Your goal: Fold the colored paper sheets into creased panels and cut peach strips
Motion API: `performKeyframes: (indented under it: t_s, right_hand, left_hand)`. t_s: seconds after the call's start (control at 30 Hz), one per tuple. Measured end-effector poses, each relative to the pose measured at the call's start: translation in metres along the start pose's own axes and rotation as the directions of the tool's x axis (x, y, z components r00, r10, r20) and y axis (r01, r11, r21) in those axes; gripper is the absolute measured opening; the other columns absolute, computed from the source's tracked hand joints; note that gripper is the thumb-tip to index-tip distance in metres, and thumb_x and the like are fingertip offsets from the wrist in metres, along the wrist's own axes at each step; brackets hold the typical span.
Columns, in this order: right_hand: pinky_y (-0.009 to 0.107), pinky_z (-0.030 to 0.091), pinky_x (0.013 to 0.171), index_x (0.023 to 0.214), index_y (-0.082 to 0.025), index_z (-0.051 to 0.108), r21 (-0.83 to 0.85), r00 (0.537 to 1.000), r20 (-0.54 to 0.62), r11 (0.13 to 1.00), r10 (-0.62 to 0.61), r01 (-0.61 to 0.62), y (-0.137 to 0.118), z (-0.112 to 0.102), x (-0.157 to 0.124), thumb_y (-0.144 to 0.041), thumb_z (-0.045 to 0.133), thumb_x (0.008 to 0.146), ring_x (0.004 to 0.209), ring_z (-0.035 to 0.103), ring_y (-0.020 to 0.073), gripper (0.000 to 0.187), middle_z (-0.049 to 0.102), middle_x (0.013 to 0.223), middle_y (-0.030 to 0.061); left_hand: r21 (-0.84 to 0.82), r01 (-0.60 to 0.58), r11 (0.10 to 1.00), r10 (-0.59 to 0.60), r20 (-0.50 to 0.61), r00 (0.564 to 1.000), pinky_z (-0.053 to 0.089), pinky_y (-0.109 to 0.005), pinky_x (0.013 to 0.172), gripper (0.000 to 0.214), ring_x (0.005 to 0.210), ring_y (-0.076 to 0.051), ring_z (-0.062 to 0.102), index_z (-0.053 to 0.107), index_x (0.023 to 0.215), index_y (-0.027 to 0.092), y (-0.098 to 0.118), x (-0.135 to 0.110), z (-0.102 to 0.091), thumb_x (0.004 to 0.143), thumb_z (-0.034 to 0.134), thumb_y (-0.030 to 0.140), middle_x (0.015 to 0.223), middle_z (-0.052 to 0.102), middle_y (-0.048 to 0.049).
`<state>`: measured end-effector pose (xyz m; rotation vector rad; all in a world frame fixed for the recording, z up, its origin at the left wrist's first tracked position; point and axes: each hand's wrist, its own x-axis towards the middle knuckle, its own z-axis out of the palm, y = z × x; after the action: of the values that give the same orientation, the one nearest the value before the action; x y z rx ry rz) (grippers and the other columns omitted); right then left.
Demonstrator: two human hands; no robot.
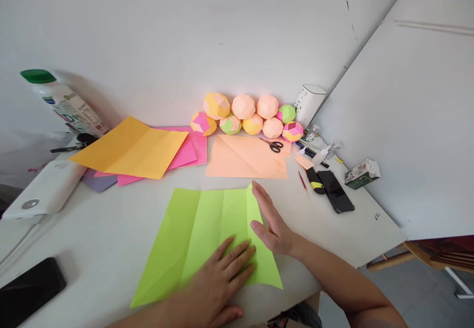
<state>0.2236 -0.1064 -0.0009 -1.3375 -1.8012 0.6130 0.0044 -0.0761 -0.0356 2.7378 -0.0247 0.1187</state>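
Observation:
A sheet of light green paper [203,234] lies in front of me, with several creases running from its far edge toward me. My left hand [222,278] rests flat on the sheet's near part, fingers spread and pointing away to the right. On the right, my right hand [272,224] is at the sheet's far right edge, thumb apart from the fingers, fingertips at the far corner. That edge strip tilts up slightly beside the fingers. Whether the right hand pinches the paper is not visible; its fingers look stretched out.
Faceted paper balls [243,106] line the wall. Scissors [274,145] lie on peach paper [240,158]. Orange paper [135,148] tops pink sheets at left, near a bottle [72,101] and white device [44,190]. Phones [335,191] lie either side; a small carton [363,174] stands right.

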Motion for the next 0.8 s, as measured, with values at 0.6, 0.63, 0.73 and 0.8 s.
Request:
performKeyframes:
  t_s: [0.6, 0.63, 0.73, 0.8]
  right_hand:
    - [0.048, 0.027, 0.112, 0.122, -0.028, 0.054, -0.029, 0.990, -0.102, 0.995, -0.096, 0.093, 0.044, -0.020, 0.010, -0.027, 0.036, 0.089, 0.138, 0.026, 0.0238, 0.038, 0.037, 0.144, 0.0042]
    - [0.047, 0.031, 0.109, 0.126, -0.029, 0.050, 0.034, 0.990, -0.139, 0.999, -0.031, 0.036, 0.046, -0.019, 0.011, -0.026, 0.037, 0.089, 0.135, 0.031, 0.0233, 0.040, 0.037, 0.143, 0.0053]
    - [0.042, 0.048, 0.093, 0.134, -0.032, 0.036, 0.333, 0.982, -0.124, 0.938, 0.142, -0.094, 0.050, -0.010, 0.009, -0.028, 0.040, 0.090, 0.115, 0.050, 0.0202, 0.045, 0.038, 0.138, 0.0085]
    - [0.038, 0.053, 0.083, 0.135, -0.032, 0.032, 0.499, 0.982, 0.008, 0.851, 0.187, -0.166, 0.047, -0.004, 0.005, -0.030, 0.045, 0.091, 0.103, 0.054, 0.0177, 0.046, 0.038, 0.136, 0.0100]
  left_hand:
    - [0.112, 0.140, 0.984, -0.127, -0.114, 0.985, 0.025, -0.053, 0.113, 0.055, 0.141, -0.031, 0.017, 0.033, 0.142, 0.020, -0.010, -0.009, 0.004, 0.092, 0.045, 0.040, 0.151, 0.030, -0.0089]
    - [0.124, 0.158, 0.980, -0.142, -0.131, 0.981, 0.024, -0.054, 0.113, 0.054, 0.141, -0.031, 0.017, 0.035, 0.141, 0.020, -0.011, -0.009, 0.005, 0.092, 0.046, 0.040, 0.150, 0.032, -0.0085]
    - [0.138, 0.241, 0.961, -0.200, -0.263, 0.944, 0.025, -0.057, 0.111, 0.063, 0.140, -0.035, 0.018, 0.033, 0.141, 0.018, -0.013, -0.011, 0.009, 0.087, 0.052, 0.044, 0.149, 0.033, -0.0121]
    - [0.132, 0.299, 0.945, -0.236, -0.359, 0.903, 0.028, -0.058, 0.108, 0.074, 0.139, -0.037, 0.019, 0.030, 0.142, 0.015, -0.015, -0.010, 0.012, 0.082, 0.057, 0.049, 0.148, 0.033, -0.0159]
